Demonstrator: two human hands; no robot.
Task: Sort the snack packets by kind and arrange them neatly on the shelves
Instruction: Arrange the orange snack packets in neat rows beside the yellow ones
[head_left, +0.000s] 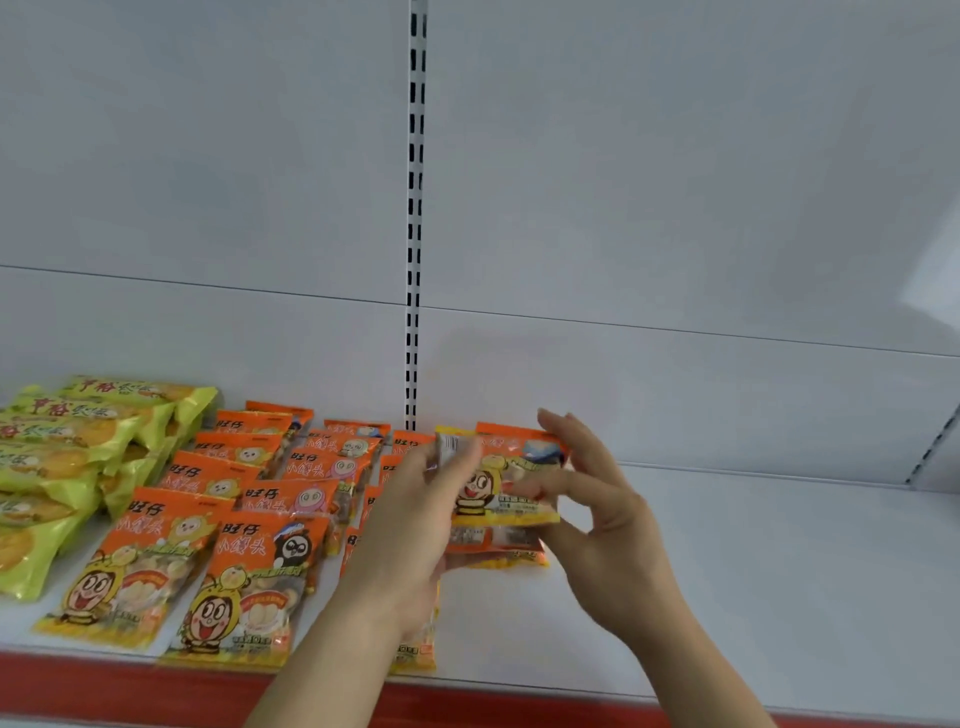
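Near the middle of the frame, slightly low, both hands worked on a small stack of orange snack packets (511, 483) held just above the white shelf (753, 571). The left hand (415, 525) came in from the lower centre with its fingers curled round the left edge of the stack, the thumb side pinching what looked like a packet's top seam, though motion blur hid the exact grip. The right hand (602, 519) stood just to the right of the stack with its fingers spread and mostly straight, fingertips touching or nearly touching the right edge; it did not appear to clamp anything. To the left of the hands, columns of matching orange packets (223, 545) already lay overlapped in rows running from the shelf's red front lip (130, 686) toward the back panel (675, 208). Farther out, at the left edge of the frame, a pile of yellow-green packets (67, 457) sat as its own group, touching no orange ones that could be made out. By the look of it, the step in hand was squaring up a handful of orange packets to start or extend a further column beside the existing ones, so the sorting seemed well along on this shelf. The next move likely called for lowering the stack flat, just beside the rightmost orange column, faces up and edges parallel with the neighbours, and then fanning the packets so each overlapped the one behind at the same spacing without nudging the finished rows.
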